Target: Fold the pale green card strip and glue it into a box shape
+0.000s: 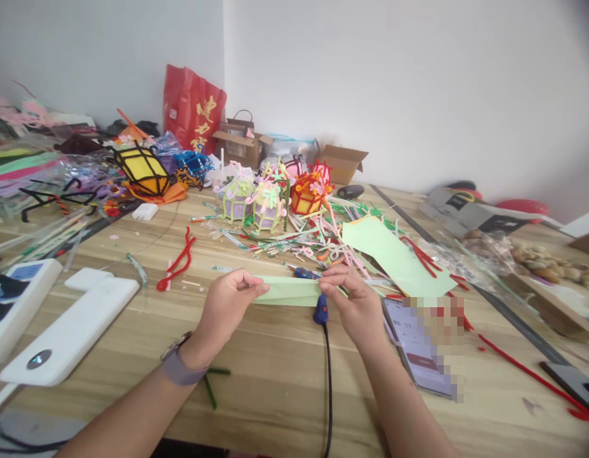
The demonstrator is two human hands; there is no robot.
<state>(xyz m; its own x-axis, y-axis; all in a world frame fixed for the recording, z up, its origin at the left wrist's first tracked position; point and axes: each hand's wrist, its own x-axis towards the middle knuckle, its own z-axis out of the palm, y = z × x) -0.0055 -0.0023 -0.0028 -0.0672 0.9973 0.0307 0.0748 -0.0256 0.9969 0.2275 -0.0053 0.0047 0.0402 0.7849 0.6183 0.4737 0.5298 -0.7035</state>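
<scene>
A folded strip of pale green paper [289,290] is stretched level above the table between both hands. My left hand [232,299] pinches its left end between thumb and fingers; a watch with a grey strap is on that wrist. Its right end is pinched by my right hand [346,294]. Just behind and below the strip lies a blue tool with a black cord [322,310], partly hidden by the paper and my right hand. To the right of that hand lies a larger sheet of pale green paper [394,254].
A phone [418,350] lies right of my right forearm. Small lantern-like crafts [266,207] stand behind a heap of pipe cleaners and scraps. A white power bank [70,331] and a power strip [22,312] are at left. Twisted red pipe cleaners [180,261] lie left of centre.
</scene>
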